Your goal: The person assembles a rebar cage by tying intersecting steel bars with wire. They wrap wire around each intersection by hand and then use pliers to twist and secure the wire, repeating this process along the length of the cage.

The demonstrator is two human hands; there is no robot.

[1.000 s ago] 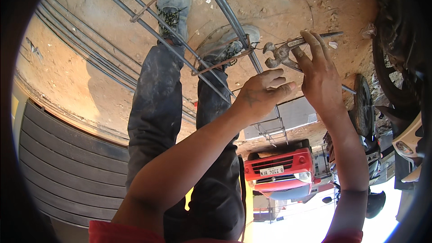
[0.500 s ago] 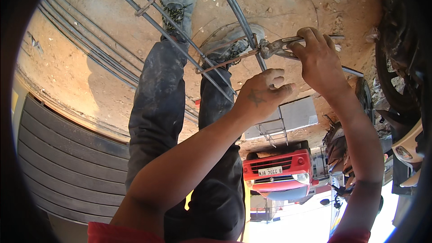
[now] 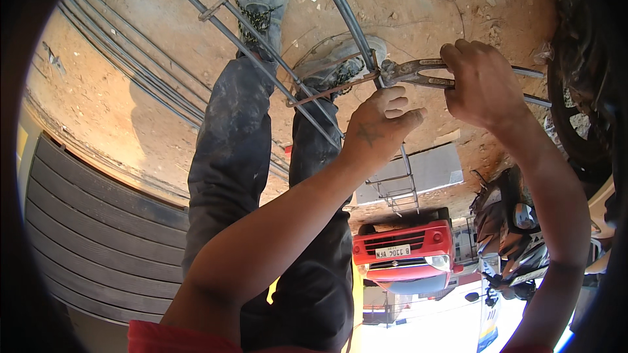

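My right hand (image 3: 483,85) is closed round the handles of a pair of pincers (image 3: 390,73), whose ends stick out to the right past my fist. The jaws meet the corner where a rusty stirrup (image 3: 333,91) crosses a grey steel bar (image 3: 340,1). Just below that corner my left hand (image 3: 374,129) lies over the bar, fingers curled round it and thumb pointing right; the fingers' undersides are hidden. Two more bars (image 3: 226,34) of the same rebar cage slant past on the left, with another stirrup (image 3: 226,0) across them farther out.
My shoes (image 3: 263,1) stand on dirt ground among the bars. Several loose rods (image 3: 131,59) lie at left beside a dark slatted panel (image 3: 104,229). A pale board (image 3: 425,168), a red car (image 3: 405,245) and motorcycles (image 3: 517,222) are beyond my hands. A wheel (image 3: 569,104) stands at right.
My right hand has slid right along the pincers, and their handles now reach farther right. My left hand has shifted slightly up toward the stirrup corner.
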